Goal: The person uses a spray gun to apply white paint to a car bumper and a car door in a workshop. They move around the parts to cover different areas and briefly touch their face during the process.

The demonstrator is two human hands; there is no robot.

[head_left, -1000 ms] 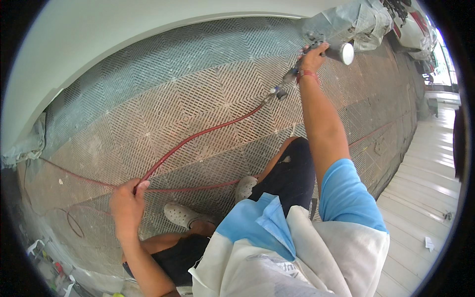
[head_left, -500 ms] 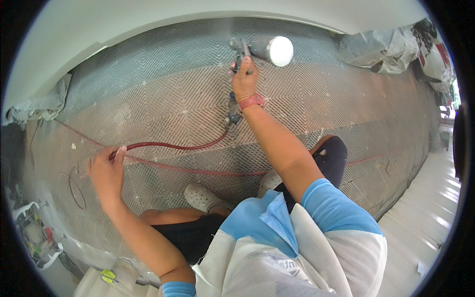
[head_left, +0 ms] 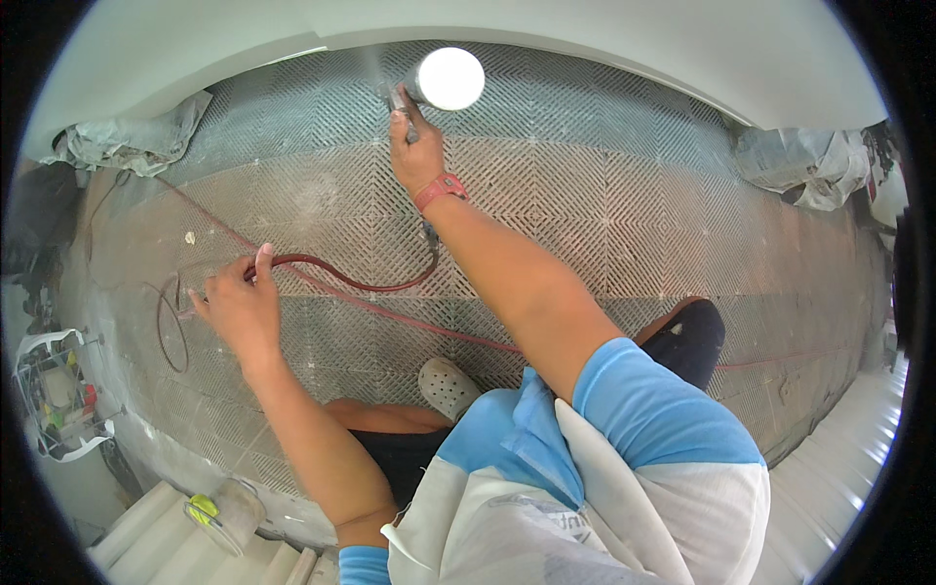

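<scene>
My right hand (head_left: 417, 156) is closed round the handle of a spray gun (head_left: 403, 101), stretched out toward the white panel (head_left: 624, 60) at the far side. The gun's dark cup with a round white end (head_left: 451, 78) points up to the right. A faint pale mist hangs off the gun's far end, near the panel's lower edge. From below the gun a dark red air hose (head_left: 390, 287) curves left to my left hand (head_left: 250, 304). There the hose is pinched between thumb and fingers, and the other fingers spread apart. My right wrist hides part of the gun's lower fitting.
A ridged tile floor (head_left: 546, 224) lies under me. Paler red hose (head_left: 414, 322) crosses it. Crumpled plastic-wrapped shapes sit at far left (head_left: 146, 136) and far right (head_left: 804, 166). A wire rack (head_left: 63, 395) stands at left, and a tub with a yellow item (head_left: 226, 517) behind it.
My right hand has swung the spray gun left along the panel, and the cup's white end now faces me more. My left hand keeps its grip on the hose. The whole view has shifted.
</scene>
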